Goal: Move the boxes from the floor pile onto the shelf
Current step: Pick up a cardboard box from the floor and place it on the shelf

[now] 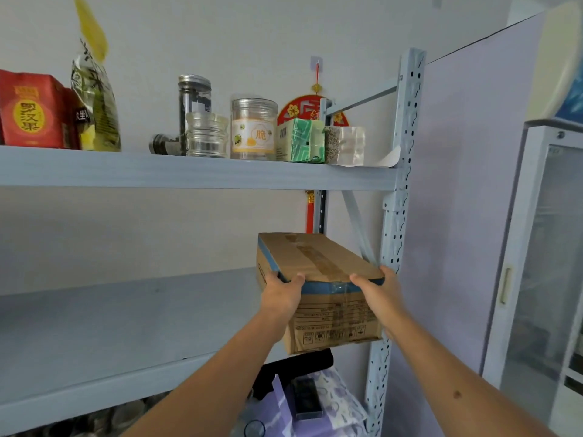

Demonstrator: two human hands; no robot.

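A cardboard box (315, 288) sealed with tape is held at the right end of the middle shelf (126, 316), beside the perforated upright (394, 247) of the rack. The left hand (282, 294) grips the box's near left corner, thumb curled over the top edge; the right hand (380, 294) grips the near right corner in the same way, its fingers wrapped out of sight round the side. The box's near end overhangs the shelf's front lip, so placement appears to be in progress rather than finished: the box seems to need sliding inward before release. No other box is visible on this shelf, which suggests the task is at an early stage, though this is a judgement only. The upper shelf (189, 171) carries jars, packets and a small green carton (301, 140). The floor pile lies outside the view, so the number of boxes remaining cannot be told. Whether the box's far end rests on the shelf surface is hidden by the box itself. Items on the lower level are partly cut off and indistinct.
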